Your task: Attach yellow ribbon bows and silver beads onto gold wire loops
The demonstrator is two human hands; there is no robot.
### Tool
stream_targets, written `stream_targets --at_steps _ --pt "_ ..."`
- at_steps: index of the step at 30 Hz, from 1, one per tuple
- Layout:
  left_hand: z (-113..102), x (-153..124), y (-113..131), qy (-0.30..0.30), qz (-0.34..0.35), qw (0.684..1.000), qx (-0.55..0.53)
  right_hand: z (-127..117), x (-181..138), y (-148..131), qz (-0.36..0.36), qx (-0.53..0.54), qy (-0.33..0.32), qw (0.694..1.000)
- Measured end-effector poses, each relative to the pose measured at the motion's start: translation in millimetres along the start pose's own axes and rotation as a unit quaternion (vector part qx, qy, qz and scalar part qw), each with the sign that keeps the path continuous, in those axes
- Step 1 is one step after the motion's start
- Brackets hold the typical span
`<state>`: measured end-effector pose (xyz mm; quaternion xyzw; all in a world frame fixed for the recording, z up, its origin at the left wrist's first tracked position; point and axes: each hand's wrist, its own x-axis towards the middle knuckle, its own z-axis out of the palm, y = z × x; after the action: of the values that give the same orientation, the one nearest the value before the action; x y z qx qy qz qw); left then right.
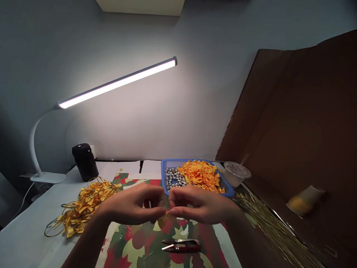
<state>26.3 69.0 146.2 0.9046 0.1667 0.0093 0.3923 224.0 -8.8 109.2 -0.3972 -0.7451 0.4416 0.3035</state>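
My left hand (139,204) and my right hand (196,204) meet over the middle of the patterned mat (134,249), thumbs and fingers pinched together. A small speck of orange shows between the thumb tips, with a blurred yellowish shape under it; what exactly is held I cannot make out. Below the hands lies a pair of thread snips (182,245) with dark red handles, blades to the left. Behind them stands a blue plastic basket (230,190), holding orange ribbon pieces (200,173) and shiny silver beads (174,176).
Gold bows on wire loops (86,208) are heaped at left. A black lidded container (85,162) and a lit lamp (117,83) stand behind. To the right are a lidded plastic tub (237,173), a bundle of gold stems (273,227) and a tall cardboard sheet (301,111).
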Motion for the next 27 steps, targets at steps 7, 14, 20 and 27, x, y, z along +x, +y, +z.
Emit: stream_targets --at_steps 7,14,20,27 --pt "0.3 6.5 -13.7 0.092 0.058 0.984 -0.139 -5.5 0.3 3.4 0.007 0.055 0.1 0.993" --pt "7.2 19.1 -19.2 0.123 0.064 0.966 -0.218 -5.9 -1.2 4.5 0.025 0.073 0.109 0.991" --pt "8.0 20.1 -19.3 0.131 0.055 0.967 -0.21 -7.1 -1.6 4.1 0.019 0.057 0.111 0.992" --pt "6.1 16.9 -24.3 0.129 0.052 0.971 -0.194 -9.0 -3.0 -0.7 0.02 0.033 0.11 0.993"
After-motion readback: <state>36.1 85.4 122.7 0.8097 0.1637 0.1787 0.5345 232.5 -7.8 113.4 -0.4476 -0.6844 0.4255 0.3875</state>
